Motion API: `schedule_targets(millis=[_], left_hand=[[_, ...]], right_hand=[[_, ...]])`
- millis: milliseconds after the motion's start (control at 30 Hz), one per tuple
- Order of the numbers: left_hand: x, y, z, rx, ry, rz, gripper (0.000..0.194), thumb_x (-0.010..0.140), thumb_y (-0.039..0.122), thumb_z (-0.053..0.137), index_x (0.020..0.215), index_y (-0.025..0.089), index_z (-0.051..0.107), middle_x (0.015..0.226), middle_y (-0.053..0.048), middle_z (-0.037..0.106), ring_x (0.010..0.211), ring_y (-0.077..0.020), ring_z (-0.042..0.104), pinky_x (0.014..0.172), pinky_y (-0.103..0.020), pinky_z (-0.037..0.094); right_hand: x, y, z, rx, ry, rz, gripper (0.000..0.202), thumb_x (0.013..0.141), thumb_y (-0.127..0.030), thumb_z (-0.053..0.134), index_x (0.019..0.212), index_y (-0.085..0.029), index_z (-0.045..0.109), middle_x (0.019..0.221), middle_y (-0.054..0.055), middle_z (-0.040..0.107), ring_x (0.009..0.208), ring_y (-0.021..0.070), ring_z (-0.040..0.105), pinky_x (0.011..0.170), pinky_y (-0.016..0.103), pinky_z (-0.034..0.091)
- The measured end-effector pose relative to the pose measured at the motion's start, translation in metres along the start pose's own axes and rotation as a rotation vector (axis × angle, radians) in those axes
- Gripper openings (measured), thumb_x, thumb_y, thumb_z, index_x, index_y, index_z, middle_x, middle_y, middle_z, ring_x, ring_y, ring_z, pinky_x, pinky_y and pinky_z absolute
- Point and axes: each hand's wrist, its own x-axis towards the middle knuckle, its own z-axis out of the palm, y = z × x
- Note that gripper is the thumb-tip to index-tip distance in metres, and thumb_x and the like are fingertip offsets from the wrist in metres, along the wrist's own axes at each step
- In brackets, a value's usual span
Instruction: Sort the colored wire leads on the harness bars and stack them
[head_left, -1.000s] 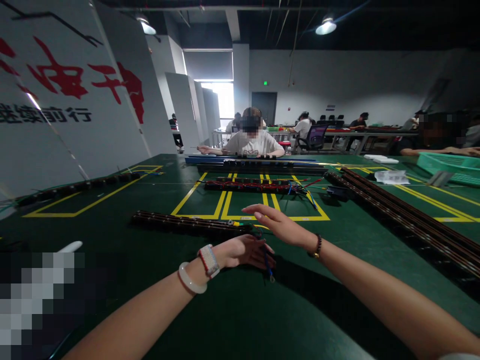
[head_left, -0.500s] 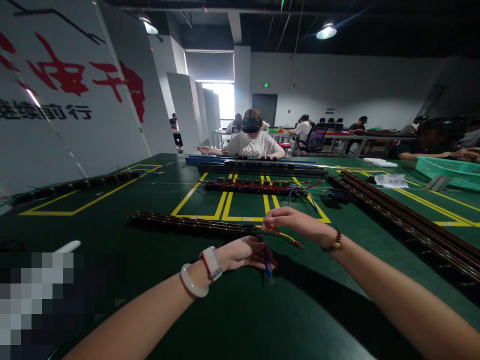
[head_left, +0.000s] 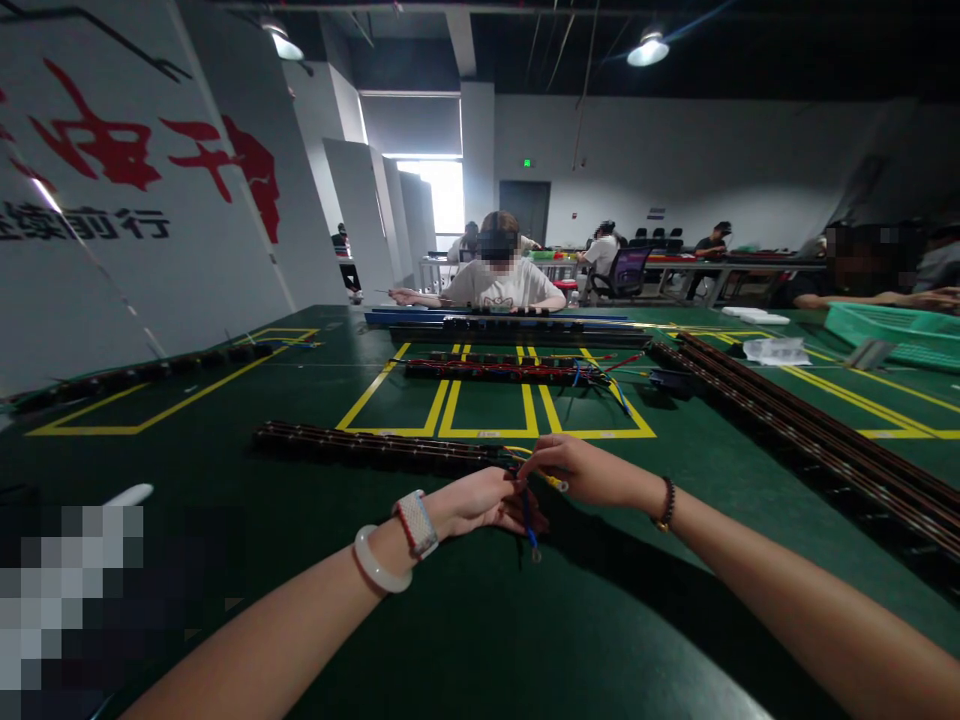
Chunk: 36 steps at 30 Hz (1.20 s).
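A long dark strip assembly (head_left: 382, 447) lies on the green table, with wires at its right end. My left hand (head_left: 491, 502) is closed on the blue wire (head_left: 531, 522), which hangs down past the fingers to a ring terminal. Just to its right, my right hand (head_left: 574, 468) is pinched at the same wire end, fingertips meeting the left hand's; what they hold is too small to make out. A yellow wire end (head_left: 553, 482) shows beneath the right fingers.
Beyond lies a strip bundle with red and blue wires (head_left: 502, 370) inside yellow tape lines. Long brown strips (head_left: 810, 440) run along the right. A green basket (head_left: 892, 335) stands at the far right. A person (head_left: 499, 275) sits across the table.
My right hand has come down from above the wires to meet my left hand, its fingers now pinched there. The view has shifted slightly.
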Motion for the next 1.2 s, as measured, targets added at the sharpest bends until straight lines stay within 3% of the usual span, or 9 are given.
schedule_targets(millis=[133,300,467,600,667,767,1000,1200], left_hand=[[-0.002,0.002,0.001,0.003,-0.026,-0.004,0.024,0.087,0.026,0.048,0.097,0.009,0.062,0.087,-0.012,0.071,0.080,-0.0177,0.068,0.085,-0.034,0.049],[-0.002,0.002,0.002,0.012,0.001,-0.024,0.025,0.090,0.024,0.042,0.092,0.007,0.061,0.084,-0.015,0.070,0.079,-0.0183,0.068,0.085,-0.035,0.048],[-0.002,0.001,0.000,-0.010,-0.015,-0.020,0.026,0.090,0.030,0.046,0.087,0.008,0.059,0.088,-0.017,0.070,0.083,-0.0199,0.069,0.086,-0.036,0.048],[-0.002,0.002,0.001,-0.017,0.012,-0.020,0.027,0.090,0.033,0.047,0.087,0.008,0.057,0.087,-0.016,0.070,0.084,-0.0198,0.068,0.085,-0.034,0.049],[-0.002,0.002,0.003,-0.027,0.033,-0.021,0.026,0.092,0.030,0.043,0.091,0.008,0.056,0.087,-0.016,0.070,0.084,-0.0194,0.069,0.086,-0.034,0.049],[0.000,0.000,0.005,-0.106,0.033,0.010,0.023,0.091,0.027,0.045,0.102,0.009,0.054,0.092,-0.015,0.069,0.086,-0.0191,0.068,0.089,-0.035,0.047],[0.002,-0.002,0.013,-0.339,-0.041,0.090,0.026,0.093,0.031,0.043,0.100,0.010,0.055,0.094,-0.011,0.065,0.089,-0.0164,0.066,0.096,-0.035,0.044],[0.000,-0.004,0.016,-0.288,-0.025,0.151,0.021,0.091,0.029,0.049,0.097,0.011,0.057,0.103,-0.013,0.064,0.099,-0.0181,0.062,0.097,-0.037,0.042]], right_hand=[[0.000,0.008,-0.004,0.172,-0.015,0.078,0.030,0.092,-0.021,0.041,0.104,-0.018,0.068,0.103,0.007,0.062,0.091,0.0150,0.058,0.082,0.027,0.044],[0.001,0.022,0.011,0.173,0.075,0.079,0.022,0.086,-0.034,0.057,0.096,-0.018,0.069,0.102,0.006,0.061,0.094,0.0161,0.058,0.088,0.029,0.044],[0.001,0.039,0.027,0.113,0.214,0.206,0.052,0.076,-0.039,0.067,0.122,-0.017,0.054,0.119,0.012,0.054,0.106,0.0209,0.053,0.093,0.036,0.043],[0.001,0.050,0.028,0.238,0.062,0.382,0.054,0.072,-0.052,0.067,0.107,-0.011,0.060,0.092,0.007,0.063,0.077,0.0167,0.058,0.068,0.028,0.046],[0.001,0.051,0.028,0.309,0.001,0.426,0.053,0.071,-0.057,0.066,0.096,-0.011,0.062,0.076,0.002,0.061,0.062,0.0119,0.052,0.053,0.023,0.039],[0.002,0.046,0.031,0.419,-0.034,0.442,0.052,0.069,-0.062,0.064,0.082,-0.012,0.059,0.063,-0.003,0.054,0.052,0.0082,0.044,0.045,0.020,0.031],[0.003,0.030,0.041,0.520,-0.024,0.413,0.050,0.072,-0.061,0.061,0.080,-0.012,0.059,0.063,-0.002,0.056,0.053,0.0086,0.045,0.048,0.020,0.032],[0.002,0.016,0.045,0.209,0.128,0.354,0.038,0.082,-0.049,0.055,0.077,-0.012,0.062,0.065,0.000,0.059,0.054,0.0084,0.043,0.047,0.020,0.028]])
